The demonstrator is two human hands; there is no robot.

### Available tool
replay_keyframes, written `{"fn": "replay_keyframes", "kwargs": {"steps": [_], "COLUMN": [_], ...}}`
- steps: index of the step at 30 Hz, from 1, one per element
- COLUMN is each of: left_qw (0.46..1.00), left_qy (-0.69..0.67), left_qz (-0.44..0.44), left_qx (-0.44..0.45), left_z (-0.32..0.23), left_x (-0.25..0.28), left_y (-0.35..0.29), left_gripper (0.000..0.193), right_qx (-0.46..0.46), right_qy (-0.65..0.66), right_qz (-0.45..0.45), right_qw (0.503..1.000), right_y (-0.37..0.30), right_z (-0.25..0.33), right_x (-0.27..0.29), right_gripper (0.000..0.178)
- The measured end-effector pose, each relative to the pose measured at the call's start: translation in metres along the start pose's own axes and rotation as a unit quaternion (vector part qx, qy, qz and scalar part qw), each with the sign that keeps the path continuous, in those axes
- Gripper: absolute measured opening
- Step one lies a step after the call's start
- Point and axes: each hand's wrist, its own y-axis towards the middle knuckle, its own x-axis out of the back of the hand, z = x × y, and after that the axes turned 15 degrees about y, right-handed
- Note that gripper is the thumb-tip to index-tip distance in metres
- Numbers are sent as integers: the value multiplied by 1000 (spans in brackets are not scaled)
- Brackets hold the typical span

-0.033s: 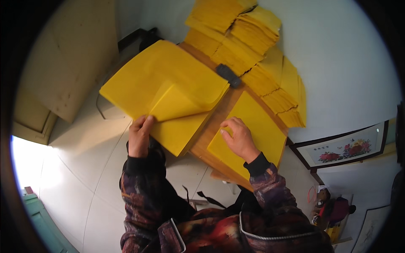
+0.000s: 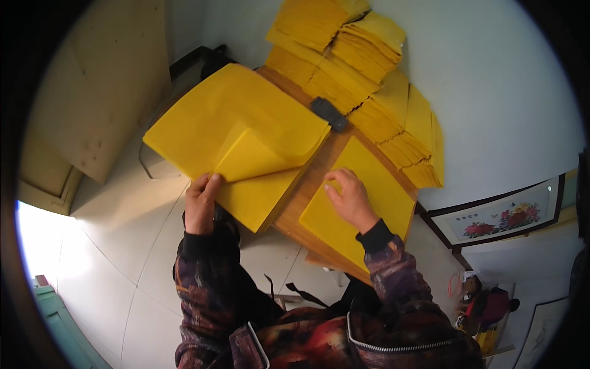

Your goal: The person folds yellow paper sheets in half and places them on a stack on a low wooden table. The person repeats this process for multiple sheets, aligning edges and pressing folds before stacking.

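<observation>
A large stack of yellow paper sheets (image 2: 233,101) lies on the left part of the wooden table, with the near corner of its top layer folded back. My left hand (image 2: 201,203) pinches that layer at the stack's near left edge, thumb on top. To the right lies a second, smaller yellow paper stack (image 2: 378,200). Over its left part hovers my right hand (image 2: 350,200), fingers loosely curled and the thumb apart from them. Nothing shows in it; whether it touches the paper I cannot tell.
Tall piles of folded yellow paper (image 2: 362,74) stand at the table's back against the wall. A dark grey object (image 2: 329,114) sits between them and the stacks on the wooden table (image 2: 295,218). On the right, a framed flower picture (image 2: 498,212) leans by the wall.
The whole view has shifted slightly. My left hand keeps its pinch on the paper, and my right hand stays over the smaller stack with almost the same curl.
</observation>
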Motion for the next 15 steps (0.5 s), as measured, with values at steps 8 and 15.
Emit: {"fn": "replay_keyframes", "kwargs": {"steps": [8, 15], "left_qw": [999, 1000], "left_qy": [-26, 15], "left_qz": [-18, -3], "left_qx": [9, -21], "left_z": [0, 2], "left_x": [-3, 5], "left_y": [0, -7], "left_gripper": [21, 27], "right_qx": [-27, 51], "right_qy": [-226, -319], "right_qz": [-48, -122], "right_qw": [973, 939], "right_y": [99, 124], "right_z": [-112, -150], "right_x": [19, -11], "right_gripper": [33, 11]}}
